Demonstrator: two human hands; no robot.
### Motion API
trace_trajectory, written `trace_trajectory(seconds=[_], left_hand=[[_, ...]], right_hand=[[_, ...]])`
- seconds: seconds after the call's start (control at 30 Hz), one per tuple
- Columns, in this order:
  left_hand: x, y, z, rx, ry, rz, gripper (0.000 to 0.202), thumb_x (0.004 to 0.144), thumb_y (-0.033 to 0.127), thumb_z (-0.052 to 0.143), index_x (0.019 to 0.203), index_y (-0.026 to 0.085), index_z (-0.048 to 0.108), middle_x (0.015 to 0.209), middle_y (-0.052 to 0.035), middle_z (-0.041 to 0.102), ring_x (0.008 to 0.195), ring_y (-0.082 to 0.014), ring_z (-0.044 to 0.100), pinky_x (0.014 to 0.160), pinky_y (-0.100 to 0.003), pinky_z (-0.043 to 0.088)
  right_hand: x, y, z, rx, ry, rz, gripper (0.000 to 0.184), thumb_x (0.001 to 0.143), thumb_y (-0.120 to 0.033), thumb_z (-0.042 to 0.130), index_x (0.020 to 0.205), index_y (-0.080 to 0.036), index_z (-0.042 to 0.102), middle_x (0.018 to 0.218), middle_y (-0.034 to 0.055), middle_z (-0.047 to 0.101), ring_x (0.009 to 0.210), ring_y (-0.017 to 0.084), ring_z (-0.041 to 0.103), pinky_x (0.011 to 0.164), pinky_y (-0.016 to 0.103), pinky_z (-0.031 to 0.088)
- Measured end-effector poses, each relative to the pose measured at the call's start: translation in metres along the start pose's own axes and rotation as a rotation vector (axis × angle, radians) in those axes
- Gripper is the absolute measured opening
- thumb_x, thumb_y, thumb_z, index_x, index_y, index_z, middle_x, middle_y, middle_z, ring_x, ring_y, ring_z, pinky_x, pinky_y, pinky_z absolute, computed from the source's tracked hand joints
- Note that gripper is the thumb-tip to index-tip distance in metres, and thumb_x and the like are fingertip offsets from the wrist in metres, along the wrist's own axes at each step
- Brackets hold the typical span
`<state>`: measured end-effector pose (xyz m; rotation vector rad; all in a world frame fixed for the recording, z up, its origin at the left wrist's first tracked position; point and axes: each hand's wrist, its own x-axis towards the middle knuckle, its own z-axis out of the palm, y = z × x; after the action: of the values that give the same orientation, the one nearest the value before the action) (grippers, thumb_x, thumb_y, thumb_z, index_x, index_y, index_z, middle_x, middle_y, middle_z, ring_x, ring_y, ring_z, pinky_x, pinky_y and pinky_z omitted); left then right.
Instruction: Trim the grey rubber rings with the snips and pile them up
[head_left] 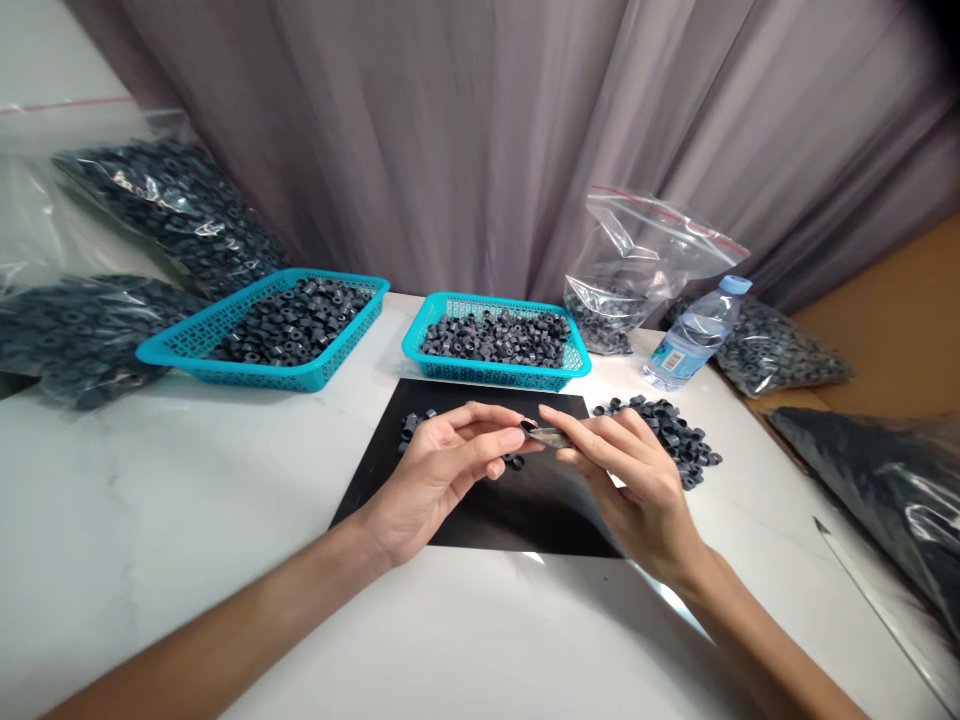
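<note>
Working at centre frame, both hands raised just above a black rectangular mat on a white, faintly veined bench. With left hand, pinching a small dark-grey ring-shaped part between thumb and fingers. With right hand, gripping a thin flat grey metal tool between thumb and fingers, tip right at the ring; cannot tell whether touching or inside, too small. Hands near each other at the tool, not clasped. On the mat, partly behind left hand: a small cluster of loose dark-grey rings, plus a few more below the fingertips. Right of centre, partly behind right hand: a larger heap of loose dark-grey rings. Past the mat's far edge, at centre: a turquoise perforated plastic basket full of similar parts. Left of that, well apart from the hands: a larger turquoise perforated plastic basket, also loaded. At upper left and left edge: two clear plastic bags packed with dark parts. At upper right: an open clear zip bag, partly filled, then a clear blue-capped water bottle, tilted in view. Along the right edge: more filled clear bags. Across the top: a grey-purple curtain.
</note>
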<state>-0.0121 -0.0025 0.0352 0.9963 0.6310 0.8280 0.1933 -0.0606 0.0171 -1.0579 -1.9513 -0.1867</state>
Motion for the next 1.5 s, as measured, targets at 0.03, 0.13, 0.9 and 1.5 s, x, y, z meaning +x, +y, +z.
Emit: trace_trajectory(seconds=[0.03, 0.13, 0.9, 1.5], left_hand=[[0.0, 0.0, 0.0, -0.002, -0.005, -0.001, 0.016, 0.078, 0.023, 0.084, 0.091, 0.018, 0.076, 0.099, -0.0036, 0.072, 0.102, -0.0178, 0.07, 0.064, -0.014, 0.047], [0.0, 0.0, 0.0, 0.003, -0.005, 0.0, 0.016, 0.078, 0.023, 0.083, 0.091, 0.018, 0.076, 0.1, -0.0037, 0.072, 0.103, -0.0186, 0.071, 0.065, -0.015, 0.048], [0.002, 0.0, -0.001, 0.054, 0.007, -0.001, 0.016, 0.082, 0.025, 0.081, 0.097, 0.019, 0.078, 0.099, -0.0045, 0.076, 0.102, -0.0164, 0.072, 0.07, -0.015, 0.048], [0.001, -0.003, -0.002, 0.154, 0.052, 0.029, 0.022, 0.081, 0.029, 0.081, 0.099, 0.019, 0.074, 0.112, -0.0069, 0.073, 0.098, -0.0155, 0.065, 0.071, -0.021, 0.045]], right_hand=[[0.0, 0.0, 0.0, 0.003, -0.002, 0.001, 0.047, 0.099, -0.009, 0.055, 0.144, -0.024, 0.055, 0.091, 0.0033, 0.069, 0.072, 0.018, 0.046, 0.07, 0.033, 0.041], [0.0, 0.001, 0.0, 0.007, -0.005, 0.007, 0.049, 0.098, -0.008, 0.056, 0.144, -0.024, 0.055, 0.091, 0.0033, 0.07, 0.072, 0.018, 0.047, 0.07, 0.033, 0.041], [-0.019, 0.037, 0.028, -0.263, -0.114, 0.337, 0.036, 0.107, -0.034, 0.042, 0.128, -0.017, 0.065, 0.094, 0.0091, 0.068, 0.092, 0.026, 0.058, 0.077, 0.036, 0.047], [-0.031, 0.043, 0.048, -0.262, -0.192, 0.374, 0.039, 0.104, -0.037, 0.047, 0.128, -0.015, 0.068, 0.097, 0.0117, 0.058, 0.092, 0.026, 0.056, 0.076, 0.04, 0.055]])
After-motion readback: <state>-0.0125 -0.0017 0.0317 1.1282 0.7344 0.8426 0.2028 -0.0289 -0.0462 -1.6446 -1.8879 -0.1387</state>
